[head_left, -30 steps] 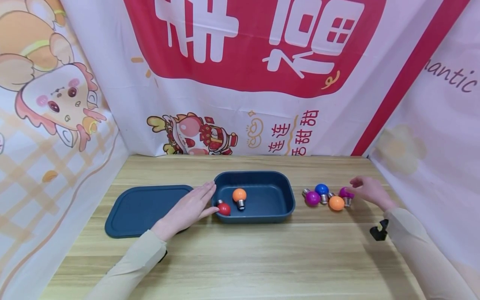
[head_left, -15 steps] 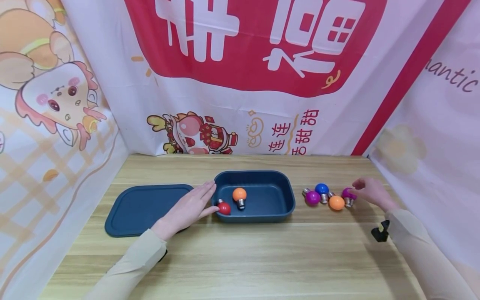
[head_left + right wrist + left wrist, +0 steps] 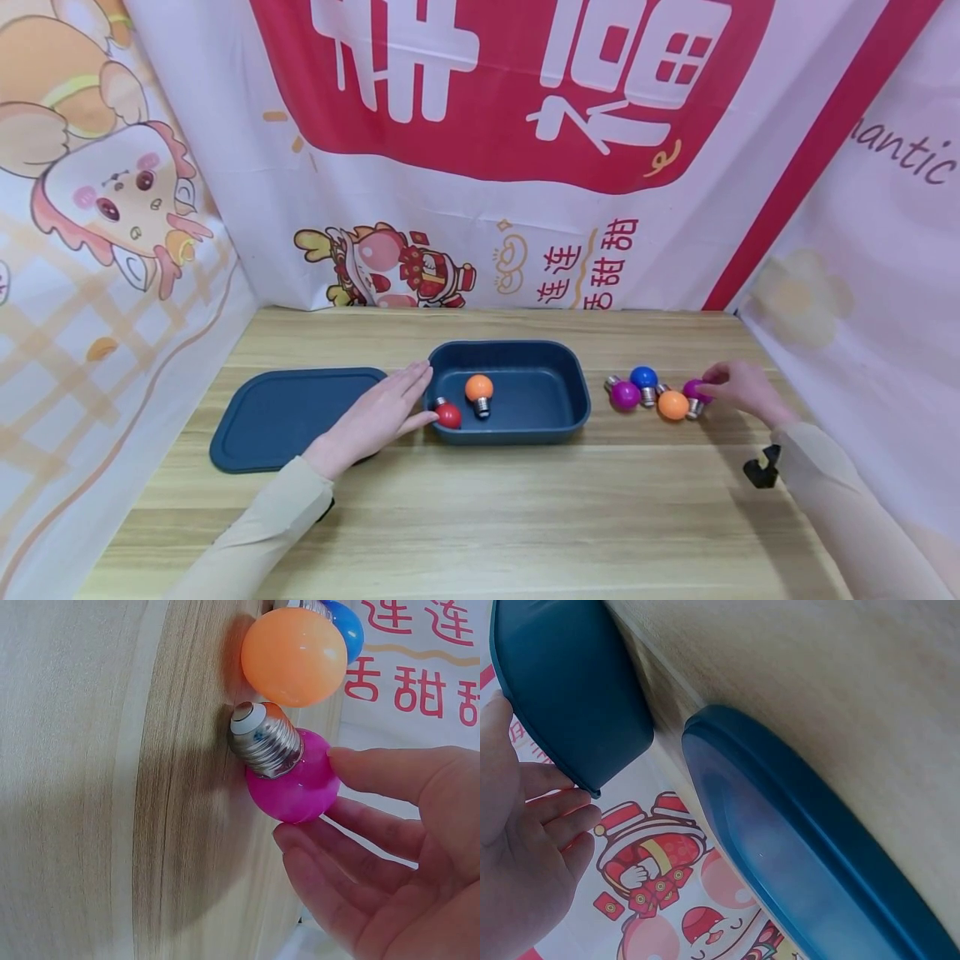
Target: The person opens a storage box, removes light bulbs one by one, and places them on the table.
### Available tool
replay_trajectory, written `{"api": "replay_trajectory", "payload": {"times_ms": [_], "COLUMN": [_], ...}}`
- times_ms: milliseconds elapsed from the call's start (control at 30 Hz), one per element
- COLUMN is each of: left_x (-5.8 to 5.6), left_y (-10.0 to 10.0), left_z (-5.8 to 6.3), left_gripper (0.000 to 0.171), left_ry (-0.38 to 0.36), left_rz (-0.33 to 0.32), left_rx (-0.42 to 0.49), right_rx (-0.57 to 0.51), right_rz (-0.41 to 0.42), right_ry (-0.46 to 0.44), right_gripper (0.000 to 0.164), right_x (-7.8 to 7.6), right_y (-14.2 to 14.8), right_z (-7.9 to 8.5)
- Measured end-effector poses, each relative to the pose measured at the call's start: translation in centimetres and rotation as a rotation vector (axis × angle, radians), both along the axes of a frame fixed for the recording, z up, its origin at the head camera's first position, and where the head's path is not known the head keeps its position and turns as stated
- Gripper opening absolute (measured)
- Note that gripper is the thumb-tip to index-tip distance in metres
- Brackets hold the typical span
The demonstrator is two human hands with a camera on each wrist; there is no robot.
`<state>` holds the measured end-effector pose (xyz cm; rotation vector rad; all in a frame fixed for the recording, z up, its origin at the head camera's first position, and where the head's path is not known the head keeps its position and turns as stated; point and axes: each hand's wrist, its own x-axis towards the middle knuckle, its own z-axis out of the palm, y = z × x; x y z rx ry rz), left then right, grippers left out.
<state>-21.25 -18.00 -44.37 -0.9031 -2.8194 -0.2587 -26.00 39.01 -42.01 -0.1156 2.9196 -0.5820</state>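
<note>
At the right of the table my right hand [image 3: 746,390] pinches a purple light bulb [image 3: 296,784] by its round globe, thumb on one side and fingertips on the other. The bulb's metal screw base points away from the palm. My left hand [image 3: 371,419] lies with straight fingers against the left rim of a dark blue box [image 3: 525,437]; its thumb reaches the near left corner. Inside the box are a red bulb [image 3: 448,415] and an orange bulb [image 3: 479,390]. In the left wrist view the fingers [image 3: 562,802] touch the rim of the box's outer wall.
Beside the held bulb lie a second orange bulb [image 3: 672,406], a blue bulb [image 3: 643,381] and another purple bulb [image 3: 625,396]. A dark blue lid [image 3: 292,417] lies flat left of the box, partly behind the left hand. Printed cloth [image 3: 480,167] hangs behind the wooden table [image 3: 525,517].
The right hand's fingers have closed on the purple bulb, which has shifted slightly and turned on the table. The left hand and the box have stayed in place.
</note>
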Motion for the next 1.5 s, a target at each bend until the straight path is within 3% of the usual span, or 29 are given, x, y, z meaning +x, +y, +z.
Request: {"api": "replay_trajectory", "payload": {"times_ms": [900,1500], "left_x": [0.0,-0.1], "left_y": [0.1,0.0], "left_z": [0.0,-0.1], "left_gripper": [0.075,0.076], "left_ry": [0.008,0.011], "left_rz": [-0.002,-0.003], "left_rx": [-0.011,-0.010], "right_rx": [-0.004,-0.014], "right_rz": [-0.004,0.059], "right_ry": [0.048,0.130], "right_gripper": [0.056,0.050], "right_x": [0.4,0.2], "right_y": [0.1,-4.0], "right_z": [0.9,3.3]}}
